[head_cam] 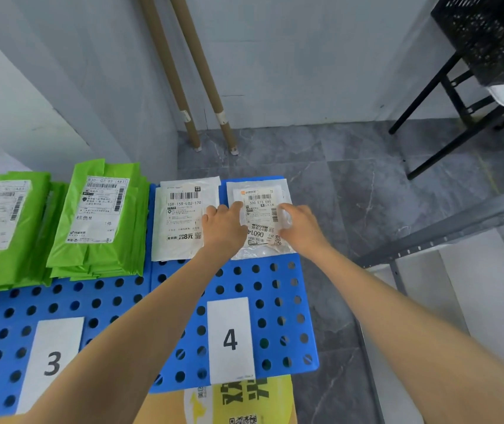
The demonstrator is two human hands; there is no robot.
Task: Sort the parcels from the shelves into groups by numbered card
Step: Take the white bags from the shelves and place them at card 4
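Head view: both hands are pressing down on a clear plastic parcel with a white shipping label (263,218), lying at the far end of the blue perforated plastic board (275,301), beyond the white card numbered 4 (230,339). The left hand (224,229) is resting fingers together on the parcel's left edge; the right hand (301,229) is lying with fingers spread on its right side. Left of that parcel, a white mailer bag (180,218) is sitting, then stacked green mailer bags (97,221) beyond the white card numbered 3 (51,361).
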